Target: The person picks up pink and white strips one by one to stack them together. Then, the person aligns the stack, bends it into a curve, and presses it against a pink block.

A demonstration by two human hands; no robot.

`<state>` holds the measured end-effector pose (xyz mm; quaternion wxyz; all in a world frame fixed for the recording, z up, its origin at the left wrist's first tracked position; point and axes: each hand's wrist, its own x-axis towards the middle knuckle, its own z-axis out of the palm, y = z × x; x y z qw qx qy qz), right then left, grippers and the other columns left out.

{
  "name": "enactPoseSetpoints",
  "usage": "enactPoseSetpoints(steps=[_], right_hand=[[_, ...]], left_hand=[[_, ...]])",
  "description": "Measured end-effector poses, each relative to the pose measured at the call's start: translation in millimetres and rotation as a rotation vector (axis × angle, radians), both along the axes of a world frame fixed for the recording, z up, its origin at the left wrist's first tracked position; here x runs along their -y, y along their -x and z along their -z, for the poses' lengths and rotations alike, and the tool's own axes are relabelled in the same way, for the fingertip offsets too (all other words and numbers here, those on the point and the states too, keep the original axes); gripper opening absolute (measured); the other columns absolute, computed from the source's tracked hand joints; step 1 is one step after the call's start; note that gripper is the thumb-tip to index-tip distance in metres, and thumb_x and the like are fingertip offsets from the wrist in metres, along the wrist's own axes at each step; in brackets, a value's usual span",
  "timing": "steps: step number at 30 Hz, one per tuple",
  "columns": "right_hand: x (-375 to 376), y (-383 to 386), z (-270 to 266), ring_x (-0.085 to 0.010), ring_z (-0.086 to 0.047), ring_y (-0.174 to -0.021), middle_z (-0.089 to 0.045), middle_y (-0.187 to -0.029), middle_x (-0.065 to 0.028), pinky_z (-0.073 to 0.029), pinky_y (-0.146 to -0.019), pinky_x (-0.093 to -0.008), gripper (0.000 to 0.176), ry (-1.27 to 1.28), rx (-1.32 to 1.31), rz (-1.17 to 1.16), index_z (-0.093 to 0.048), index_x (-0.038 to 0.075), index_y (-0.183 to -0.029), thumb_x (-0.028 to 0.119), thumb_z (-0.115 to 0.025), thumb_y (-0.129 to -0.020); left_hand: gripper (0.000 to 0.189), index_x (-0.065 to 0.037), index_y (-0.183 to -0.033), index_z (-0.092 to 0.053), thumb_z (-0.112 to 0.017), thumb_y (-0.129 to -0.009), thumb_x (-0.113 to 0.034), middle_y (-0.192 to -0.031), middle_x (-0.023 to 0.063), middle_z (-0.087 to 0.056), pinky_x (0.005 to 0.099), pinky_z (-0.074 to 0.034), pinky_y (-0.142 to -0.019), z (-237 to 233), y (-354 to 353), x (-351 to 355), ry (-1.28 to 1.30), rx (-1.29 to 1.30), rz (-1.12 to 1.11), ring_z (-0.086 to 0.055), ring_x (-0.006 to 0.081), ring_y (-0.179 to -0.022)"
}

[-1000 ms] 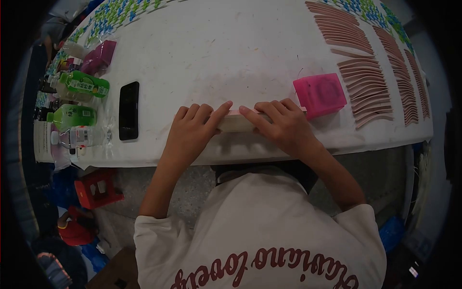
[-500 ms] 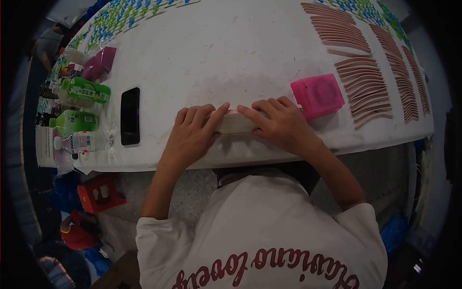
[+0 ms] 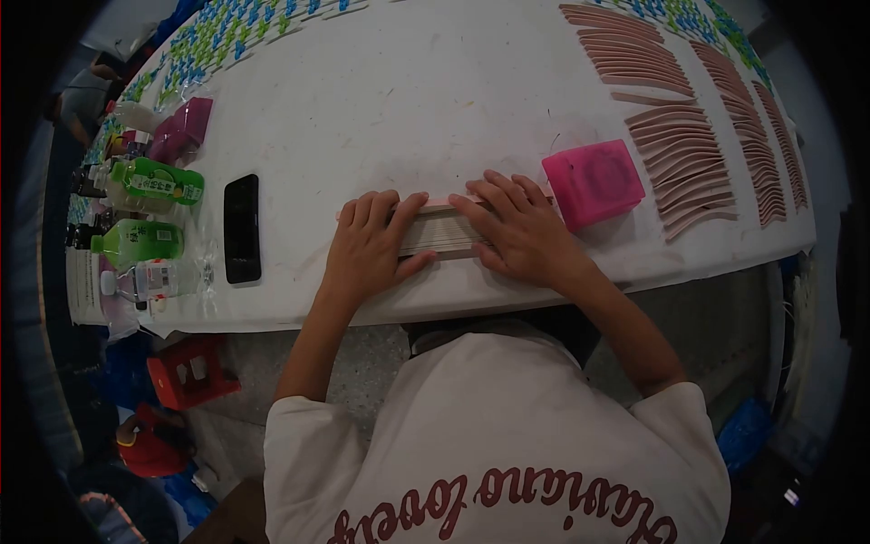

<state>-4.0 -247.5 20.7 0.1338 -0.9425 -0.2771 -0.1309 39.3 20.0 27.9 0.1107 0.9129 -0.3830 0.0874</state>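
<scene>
A stack of thin, pale strips point(image 3: 444, 233) with a pinkish far edge lies on the white tabletop near its front edge. My left hand point(image 3: 370, 240) grips the stack's left end, fingers over the far side and thumb along the near side. Around the right end is my right hand point(image 3: 524, 234), its fingers bent over the top and far edge and its thumb on the near side. Both palms hide the stack's ends. Just right of my right hand sits a bright pink block point(image 3: 594, 186) with a dark round smudge on top.
Rows of curved pinkish strips point(image 3: 684, 172) cover the table's right side. A black phone point(image 3: 242, 228) lies to the left, beside a green-labelled bottle point(image 3: 159, 181) and a clear bottle point(image 3: 154, 281). Blue and green pieces point(image 3: 240, 41) line the far edge. A red stool point(image 3: 192, 374) stands below.
The stack has tipped so more of its layered face shows and it sits lower. My left thumb has spread away from the fingers, and my right fingers reach further over the far edge.
</scene>
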Motion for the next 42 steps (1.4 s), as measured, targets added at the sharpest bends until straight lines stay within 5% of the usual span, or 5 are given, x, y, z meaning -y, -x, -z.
enactPoseSetpoints(steps=[11, 17, 25, 33, 42], right_hand=[[4.4, -11.9, 1.3, -0.0332, -0.037, -0.151, -0.047, -0.156, -0.0131, -0.024, -0.124, -0.0545, 0.077, 0.062, -0.050, 0.028, -0.047, 0.018, -0.155, 0.065, -0.057, -0.095], [4.2, -13.4, 2.0, -0.0362, -0.038, -0.149, -0.048, -0.155, -0.0159, -0.025, -0.123, -0.0562, 0.079, 0.048, -0.032, 0.042, -0.048, 0.015, -0.154, 0.067, -0.058, -0.095], [-1.3, -6.5, 3.4, -0.0377, -0.043, -0.143, -0.052, -0.147, -0.0191, -0.029, -0.120, -0.0580, 0.077, 0.010, 0.008, 0.151, -0.055, 0.003, -0.144, 0.063, -0.058, -0.096], [8.6, -4.2, -4.8, -0.0328, -0.050, -0.122, -0.054, -0.128, -0.0150, -0.039, -0.109, -0.0480, 0.070, -0.066, -0.037, 0.078, -0.058, 0.005, -0.142, 0.050, -0.071, -0.091], [19.7, -7.1, 0.5, -0.0321, -0.051, -0.122, -0.055, -0.127, -0.0130, -0.040, -0.108, -0.0479, 0.084, -0.099, -0.093, 0.012, -0.057, 0.010, -0.144, 0.060, -0.077, -0.081]], left_hand=[[0.093, -0.014, -0.160, -0.038, -0.062, -0.088, -0.068, -0.165, 0.0169, -0.036, 0.0515, -0.023, -0.127, 2.7, -5.3, 1.8, -0.134, -0.089, -0.053, -0.030, 0.0354, -0.155], [0.095, -0.010, -0.156, -0.044, -0.065, -0.085, -0.070, -0.160, 0.0201, -0.042, 0.0521, -0.027, -0.124, 5.6, 1.0, 4.4, -0.092, -0.005, -0.111, -0.036, 0.0379, -0.151], [0.089, -0.012, -0.140, -0.060, -0.078, -0.073, -0.067, -0.118, 0.0137, -0.052, 0.0483, -0.038, -0.106, -4.6, -0.2, 3.7, 0.028, 0.159, -0.134, -0.050, 0.0324, -0.114], [0.082, -0.016, -0.133, -0.065, -0.082, -0.070, -0.066, -0.115, 0.0118, -0.054, 0.0459, -0.040, -0.102, -1.3, 2.0, 0.9, 0.031, 0.020, -0.150, -0.051, 0.0303, -0.112], [0.083, -0.018, -0.135, -0.065, -0.081, -0.070, -0.068, -0.113, 0.0101, -0.054, 0.0446, -0.041, -0.100, -7.8, 4.8, -1.5, -0.006, 0.045, -0.199, -0.052, 0.0285, -0.110]])
